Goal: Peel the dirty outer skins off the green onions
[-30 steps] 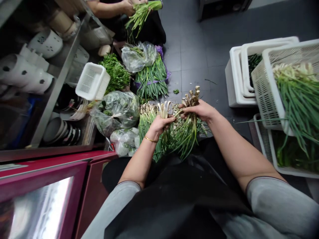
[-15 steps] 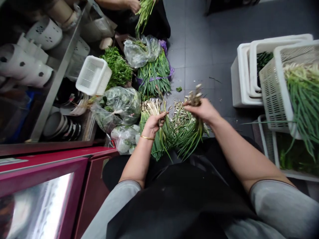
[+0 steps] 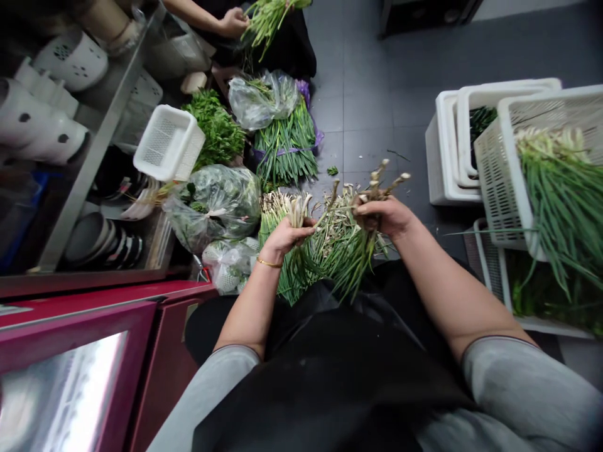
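**Both hands full of scallions, roots up**

So the left hand (image 3: 281, 237) had its grip closed round some white stalks (image 3: 298, 210), pale ends poking up past the fingers. I'd guess that kept the ends lined up and easy to see. The right hand (image 3: 393, 216) was shut on a rooty bunch (image 3: 366, 254), high up near the roots, so the greens hung down, probably to keep the messy ends within finger reach. One loose stalk (image 3: 331, 199) stuck up between the two; can't tell if the left fingers were pinching it.

Below was the pile (image 3: 325, 257), on the floor (image 3: 367, 94) right in front of the apron (image 3: 330, 358), likely to save stretching. The tied bundle (image 3: 287, 157) and the bag (image 3: 221, 213) sat off toward the floor's left side, near the edge of the shelf (image 3: 101, 138).

Over on the right, a basket (image 3: 488, 188) held more scallions (image 3: 560, 188), white ends in, greens flopping over its near rim, maybe because they were too long to lie flat.
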Motion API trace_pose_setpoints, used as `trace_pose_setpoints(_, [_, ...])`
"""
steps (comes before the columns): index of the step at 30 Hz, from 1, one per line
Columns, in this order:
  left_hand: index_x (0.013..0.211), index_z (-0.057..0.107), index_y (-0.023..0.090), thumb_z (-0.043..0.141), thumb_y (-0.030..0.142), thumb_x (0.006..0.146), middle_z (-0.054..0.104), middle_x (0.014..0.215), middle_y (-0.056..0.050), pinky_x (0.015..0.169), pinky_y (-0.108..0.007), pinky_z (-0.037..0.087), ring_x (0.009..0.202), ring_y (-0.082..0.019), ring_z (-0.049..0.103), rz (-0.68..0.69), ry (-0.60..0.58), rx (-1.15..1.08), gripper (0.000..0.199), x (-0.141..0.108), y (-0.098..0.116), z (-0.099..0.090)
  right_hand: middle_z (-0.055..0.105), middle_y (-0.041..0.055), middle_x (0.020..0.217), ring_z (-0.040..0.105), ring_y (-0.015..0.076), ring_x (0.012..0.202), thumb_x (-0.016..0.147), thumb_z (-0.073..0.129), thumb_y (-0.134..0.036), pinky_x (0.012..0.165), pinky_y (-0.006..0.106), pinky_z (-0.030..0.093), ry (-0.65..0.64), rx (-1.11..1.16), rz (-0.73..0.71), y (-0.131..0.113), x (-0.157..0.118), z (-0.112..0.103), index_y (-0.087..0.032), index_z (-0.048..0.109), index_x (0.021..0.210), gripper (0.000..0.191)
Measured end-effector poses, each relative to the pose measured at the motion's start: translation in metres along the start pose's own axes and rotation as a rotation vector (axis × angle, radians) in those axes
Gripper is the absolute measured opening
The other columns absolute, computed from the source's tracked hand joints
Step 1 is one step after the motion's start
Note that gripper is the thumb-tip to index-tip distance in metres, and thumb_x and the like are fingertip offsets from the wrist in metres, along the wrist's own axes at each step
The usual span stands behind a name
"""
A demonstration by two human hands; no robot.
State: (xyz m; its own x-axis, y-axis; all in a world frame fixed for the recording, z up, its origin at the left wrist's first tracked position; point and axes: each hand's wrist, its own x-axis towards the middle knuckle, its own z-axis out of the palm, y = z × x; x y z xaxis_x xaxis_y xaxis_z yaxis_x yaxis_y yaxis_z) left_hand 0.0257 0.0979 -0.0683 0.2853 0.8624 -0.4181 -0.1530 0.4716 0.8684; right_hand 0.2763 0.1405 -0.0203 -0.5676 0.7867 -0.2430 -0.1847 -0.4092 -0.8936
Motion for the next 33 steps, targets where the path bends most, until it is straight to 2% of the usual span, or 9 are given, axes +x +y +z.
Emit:
trace_pose_setpoints(8, [0.075,0.066,0.010,0.085,0.025,0.049,0.052,0.052,0.004,0.038,-0.021,0.018,0.038,-0.004,0.036,-0.077,0.186,0.073,0.036,0.006,-0.024,-0.050,0.035,-0.0080,0.051,0.021,0.0009,0.033,0.062,0.075,-0.041,0.034,0.021,0.018,0.115,0.127,-0.300,-0.042,-0.031,-0.024,-0.020,0.047,0.058,0.035])
trace_pose_setpoints(11, [0.074,0.065,0.010,0.087,0.025,0.046,0.051,0.051,0.005,0.038,-0.020,0.016,0.037,-0.003,0.034,-0.111,0.216,0.016,0.038,0.007,-0.026,-0.056,0.038,-0.0077,0.050,0.023,0.0021,0.034,0.063,0.074,-0.041,0.035,0.021,0.018,0.256,0.024,-0.220,-0.033,-0.021,-0.035,-0.020,0.051,0.062,0.032])
trace_pose_setpoints(14, [0.077,0.065,0.009,0.087,0.026,0.046,0.056,0.058,0.003,0.038,-0.018,0.015,0.039,-0.001,0.033,-0.097,0.146,-0.101,0.042,0.005,-0.020,-0.047,0.049,-0.0039,0.052,0.037,0.0062,0.042,0.056,0.080,-0.032,0.040,0.022,0.024,0.505,-0.316,0.012,-0.007,0.004,-0.036,-0.016,0.060,0.069,0.029])
trace_pose_setpoints(16, [0.080,0.065,0.009,0.087,0.026,0.048,0.061,0.065,0.000,0.038,-0.018,0.016,0.040,-0.001,0.034,-0.079,0.082,-0.161,0.042,0.004,-0.014,-0.034,0.052,-0.0031,0.053,0.043,0.0081,0.048,0.051,0.083,-0.029,0.045,0.023,0.030,0.588,-0.517,0.066,0.011,0.018,-0.026,-0.015,0.061,0.068,0.031])
trace_pose_setpoints(20, [0.079,0.066,0.009,0.085,0.027,0.052,0.060,0.064,0.000,0.037,-0.018,0.017,0.040,-0.002,0.034,-0.089,-0.073,-0.178,0.038,0.004,-0.006,-0.005,0.054,-0.0040,0.057,0.043,0.0088,0.049,0.060,0.079,-0.043,0.050,0.025,0.036,0.279,-0.399,-0.014,0.030,0.023,0.011,-0.014,0.067,0.089,0.043])
trace_pose_setpoints(22, [0.079,0.066,0.009,0.085,0.028,0.053,0.058,0.062,0.000,0.036,-0.018,0.017,0.039,-0.002,0.035,-0.087,-0.134,-0.161,0.037,0.005,-0.005,0.006,0.058,-0.0022,0.061,0.047,0.0098,0.052,0.062,0.078,-0.046,0.052,0.025,0.040,0.146,-0.333,-0.056,0.031,0.021,0.027,-0.014,0.067,0.090,0.044])
trace_pose_setpoints(25, [0.083,0.066,0.011,0.086,0.031,0.056,0.057,0.060,0.002,0.036,-0.020,0.018,0.038,-0.003,0.037,0.013,-0.078,-0.121,0.039,0.005,-0.002,0.018,0.060,0.0005,0.064,0.051,0.0105,0.058,0.062,0.079,-0.043,0.056,0.026,0.042,0.190,-0.386,-0.121,0.030,0.020,0.036,-0.014,0.063,0.073,0.035])
trace_pose_setpoints(29, [0.086,0.067,0.012,0.086,0.031,0.058,0.047,0.049,0.007,0.037,-0.021,0.019,0.037,-0.003,0.034,0.119,0.031,-0.007,0.039,0.004,0.002,0.027,0.050,-0.0042,0.051,0.041,0.0072,0.047,0.063,0.076,-0.042,0.047,0.023,0.034,0.331,-0.470,-0.114,0.031,0.023,0.033,-0.016,0.054,0.060,0.034])
trace_pose_setpoints(33, [0.079,0.064,0.012,0.086,0.031,0.054,0.047,0.048,0.006,0.037,-0.021,0.017,0.036,-0.003,0.032,0.096,0.053,-0.017,0.038,0.007,0.002,0.031,0.050,-0.0045,0.048,0.041,0.0070,0.039,0.067,0.072,-0.042,0.041,0.023,0.032,0.289,-0.435,-0.040,0.030,0.023,0.032,-0.017,0.054,0.062,0.032])
